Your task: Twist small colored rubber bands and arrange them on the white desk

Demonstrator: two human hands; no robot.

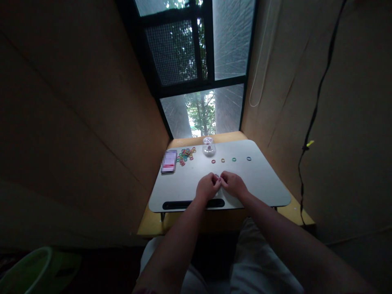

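My left hand [208,186] and my right hand [232,183] meet over the middle of the white folding table [263,179], fingertips pinched together around a small ring [217,176] that is partly hidden by the fingers. Beyond them four rings lie in a spaced row: red [213,161], yellow [223,160], green [234,159] and dark blue [249,159]. To the left is a loose pile of coloured rings [186,154]. A clear jar [209,148] stands behind the row.
A phone [169,161] lies at the table's left edge. A black slot [180,205] runs along the front edge. Behind the table is a window [202,110]; a black cable [315,110] hangs at the right. A green basin [36,271] sits at the lower left.
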